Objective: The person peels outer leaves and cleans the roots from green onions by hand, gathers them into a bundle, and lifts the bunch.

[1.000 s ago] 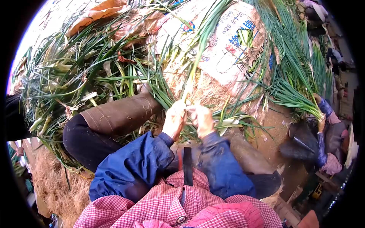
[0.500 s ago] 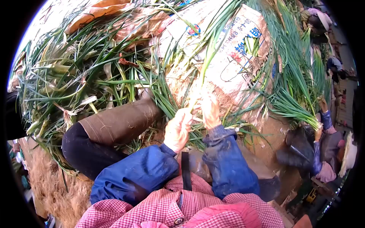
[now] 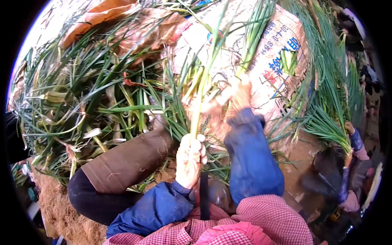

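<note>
My left hand (image 3: pixel 190 157) is closed around the lower end of a long green onion (image 3: pixel 200 102), which points up and away from me. Blurred by motion, my right hand (image 3: pixel 240 93) reaches forward over the printed white sack (image 3: pixel 234 53). It meets the pale base of a bundle of green onions (image 3: pixel 254 41); whether its fingers grip them is unclear. More short-cut onion stems (image 3: pixel 192 83) lie on the sack left of this hand, above a patch of tan root fibres (image 3: pixel 216 124).
A big heap of loose onion leaves and stalks (image 3: pixel 90 81) covers the left side, by my bent knee (image 3: pixel 126 161). Long green onions (image 3: pixel 322 73) lie along the right. There, another person's hand (image 3: pixel 349 128) touches a bunch (image 3: pixel 328 126). Dry root fibres (image 3: pixel 61 204) lie lower left.
My hands were close together at the onion's lower end. The right has moved away, forward to the bundle on the sack, while the left keeps the onion and has come slightly nearer me.
</note>
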